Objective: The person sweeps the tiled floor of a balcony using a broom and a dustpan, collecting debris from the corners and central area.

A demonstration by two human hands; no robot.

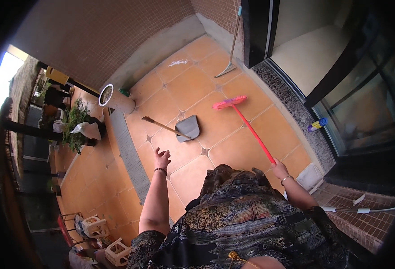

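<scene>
My right hand (281, 169) grips the upper end of the red handle of a push broom (231, 102), whose pink and purple head rests on the orange tiled floor ahead. My left hand (162, 158) is raised with its fingers spread and slightly curled, holding nothing. Beyond it a grey dustpan (188, 127) with a wooden handle (160, 126) lies on the tiles. White powder or residue (178, 63) marks the floor near the far wall. A second broom (229, 66) with a long handle leans against the wall beside the door frame.
A tall white planter (120, 100) stands at the left, beside a grey perforated drain cover (126, 148). Leafy plants (74, 121) are farther left, with plastic stools (94, 226) lower down. A blue and yellow can (317, 124) is on the granite sill (285, 88) at the right.
</scene>
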